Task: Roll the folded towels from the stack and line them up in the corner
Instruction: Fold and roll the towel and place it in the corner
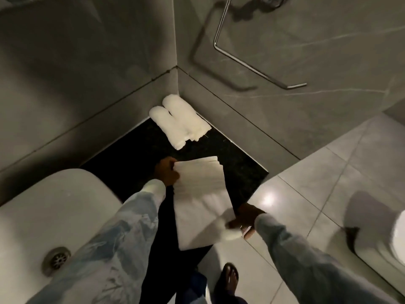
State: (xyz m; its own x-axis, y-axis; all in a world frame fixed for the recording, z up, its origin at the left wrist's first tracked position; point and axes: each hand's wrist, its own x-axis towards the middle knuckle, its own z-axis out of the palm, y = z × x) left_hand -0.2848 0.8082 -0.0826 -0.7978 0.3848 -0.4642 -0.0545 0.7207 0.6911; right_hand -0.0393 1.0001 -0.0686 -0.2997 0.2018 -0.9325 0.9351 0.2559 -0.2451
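Note:
Two rolled white towels [178, 120] lie side by side on the black counter [135, 154], pushed into the corner where the grey walls meet. A folded white towel [202, 200] is spread lengthwise over the counter's front edge. My left hand [166, 172] grips its far left corner. My right hand [246, 220] holds its near right corner, where the cloth is bunched. Both sleeves are pale denim.
A white sink basin [50, 216] with a metal drain [57, 258] sits at the left. A chrome towel bar [247, 64] juts from the right wall. A white toilet [394, 238] stands at the right edge on the pale tiled floor [317, 172]. A sandalled foot [229, 279] is below.

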